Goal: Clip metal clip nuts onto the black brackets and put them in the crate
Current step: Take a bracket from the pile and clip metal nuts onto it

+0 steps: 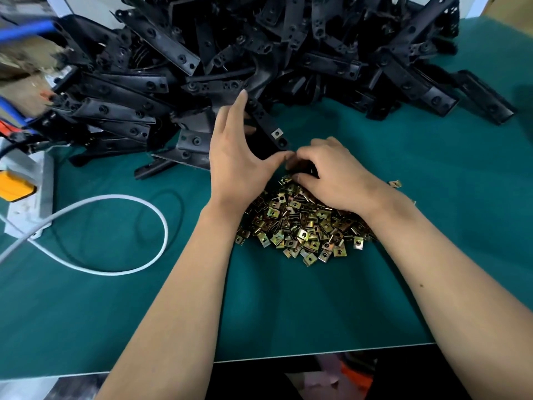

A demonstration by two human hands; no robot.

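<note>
My left hand point(235, 157) grips a black bracket point(266, 125) that rises toward the big heap; one silver clip nut point(277, 133) sits clipped near the bracket's lower end. My right hand point(331, 174) is curled over the bracket's near end, fingers closed around it, resting on top of a pile of brass-coloured clip nuts point(302, 226). Whether a nut is pinched in the right fingers is hidden. A large heap of black brackets point(259, 47) fills the far side of the green table point(317, 307). No crate is in view.
A white cable point(161, 220) loops over the table on the left, beside a thin black cable. A grey device with a yellow part point(14, 186) stands at the left edge. The table's front edge point(317, 353) runs just below my forearms.
</note>
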